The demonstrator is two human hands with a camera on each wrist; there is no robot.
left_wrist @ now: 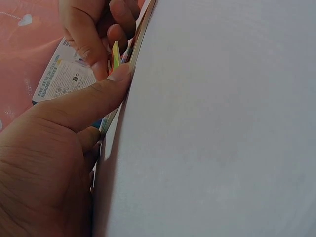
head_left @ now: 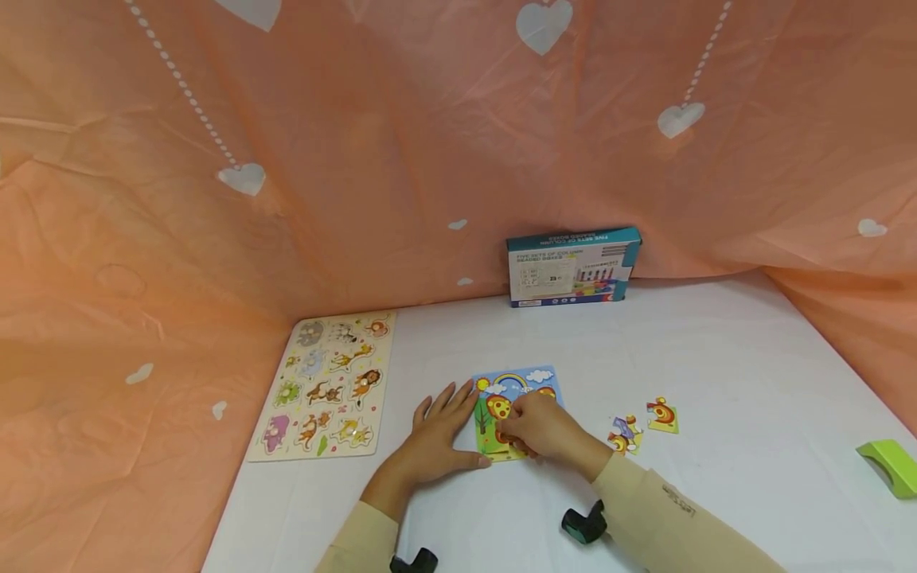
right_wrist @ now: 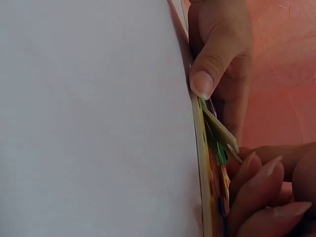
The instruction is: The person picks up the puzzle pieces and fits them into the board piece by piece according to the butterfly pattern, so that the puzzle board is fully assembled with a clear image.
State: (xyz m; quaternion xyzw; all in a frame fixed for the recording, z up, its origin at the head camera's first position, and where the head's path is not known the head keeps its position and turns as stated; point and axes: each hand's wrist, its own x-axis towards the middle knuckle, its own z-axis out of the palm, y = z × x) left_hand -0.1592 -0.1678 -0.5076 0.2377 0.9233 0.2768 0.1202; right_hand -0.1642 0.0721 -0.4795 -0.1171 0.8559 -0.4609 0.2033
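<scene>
A small picture puzzle board (head_left: 539, 376) with a rainbow, sun and clouds lies on the white table. My left hand (head_left: 440, 434) rests along its left side with fingers spread, thumb at the near edge; the left wrist view shows that thumb (left_wrist: 94, 101) touching the board's rim. Over the board, my right hand (head_left: 540, 430) pinches a puzzle piece (right_wrist: 222, 131), which is tilted up with one edge down near the left thumb. The right fingers cover much of the board's right half. Two loose puzzle pieces, one with purple (head_left: 626, 434) and one orange and green (head_left: 662, 415), lie to the right.
An animal puzzle board (head_left: 322, 390) lies at the table's left. At the back stands a printed cardboard box (head_left: 573, 267) against the orange curtain (head_left: 401, 159) with hearts. A green arched block (head_left: 891, 468) sits near the right edge.
</scene>
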